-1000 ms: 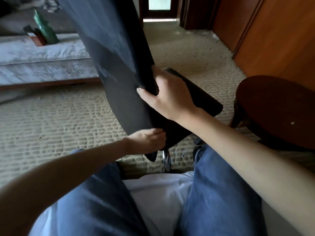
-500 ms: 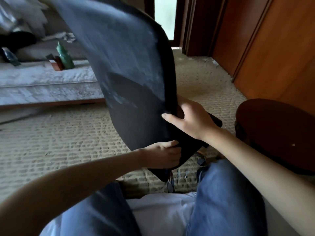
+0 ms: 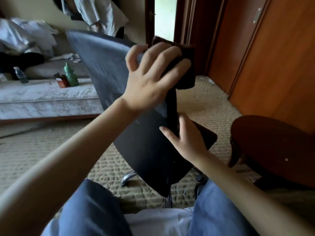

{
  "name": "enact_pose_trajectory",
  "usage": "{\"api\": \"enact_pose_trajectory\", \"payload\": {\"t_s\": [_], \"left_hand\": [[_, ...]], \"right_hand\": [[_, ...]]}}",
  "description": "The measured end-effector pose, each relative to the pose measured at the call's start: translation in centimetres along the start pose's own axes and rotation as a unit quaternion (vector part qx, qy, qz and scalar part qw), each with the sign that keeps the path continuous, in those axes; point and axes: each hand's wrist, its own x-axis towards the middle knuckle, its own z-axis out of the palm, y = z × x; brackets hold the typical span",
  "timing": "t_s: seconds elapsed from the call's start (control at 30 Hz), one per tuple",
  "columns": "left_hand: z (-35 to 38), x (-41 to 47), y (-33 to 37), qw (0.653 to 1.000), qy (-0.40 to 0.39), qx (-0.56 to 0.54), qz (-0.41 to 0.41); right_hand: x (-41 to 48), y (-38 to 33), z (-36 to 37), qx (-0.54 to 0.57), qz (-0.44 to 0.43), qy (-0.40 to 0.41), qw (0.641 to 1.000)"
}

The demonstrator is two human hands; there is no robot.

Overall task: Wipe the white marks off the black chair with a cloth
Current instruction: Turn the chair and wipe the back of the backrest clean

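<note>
Black chair (image 3: 139,150) is standing on the carpet (image 3: 51,150) at the person's knees, with pale smears (image 3: 105,65) streaking its upper backrest. Looking stiff yet prone to swivel, it is probably needing a brace at the side edge. The right hand (image 3: 185,140) is clasping there, and the left hand (image 3: 148,79) is gripping a dark cloth (image 3: 188,79) against the top edge.

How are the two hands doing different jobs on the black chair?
The left hand is up high, near the top edge of the chair; the right hand is lower, on its side edge. The left hand grips a dark cloth; the right hand grips only the chair. Both have curled fingers.
</note>
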Motion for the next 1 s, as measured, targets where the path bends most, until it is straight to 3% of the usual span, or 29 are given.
{"api": "enact_pose_trajectory", "payload": {"t_s": [0.07, 0.2, 0.33, 0.53, 0.7, 0.77, 0.83, 0.93, 1.0], "left_hand": [[0.4, -1.0, 1.2, 0.998, 0.019, -0.01, -0.062], [1.5, -4.1, 4.8, 0.995, 0.02, -0.04, -0.087], [1.8, -5.4, 7.0, 0.987, 0.022, -0.093, -0.126], [3.4, -6.1, 9.2, 0.993, -0.071, -0.082, -0.045], [4.5, -3.3, 7.2, 0.996, -0.061, -0.058, -0.009], [4.2, -4.1, 4.5, 0.996, -0.034, -0.013, -0.083], [3.7, -5.4, 1.4, 0.972, -0.002, 0.036, -0.233], [4.2, -5.5, 0.5, 0.868, 0.078, -0.004, -0.491], [5.7, -3.8, 3.5, 0.837, 0.12, -0.05, -0.532]], "right_hand": [[1.2, -1.1, 0.6, -0.008, 0.0, 0.038, 0.999], [1.5, -0.4, -0.1, 0.007, -0.04, 0.023, 0.999], [1.2, 0.7, -1.3, -0.053, -0.046, 0.035, 0.997], [0.1, 4.2, -4.2, 0.026, 0.036, 0.044, 0.998], [0.1, 6.3, -6.8, 0.035, 0.08, 0.072, 0.994], [0.1, 6.8, -7.6, 0.024, 0.075, 0.071, 0.994], [0.0, 7.3, -8.1, 0.0, 0.061, 0.069, 0.996], [0.0, 7.8, -8.3, -0.038, 0.06, 0.074, 0.995], [0.1, 7.9, -8.1, -0.039, 0.061, 0.079, 0.994]]}}
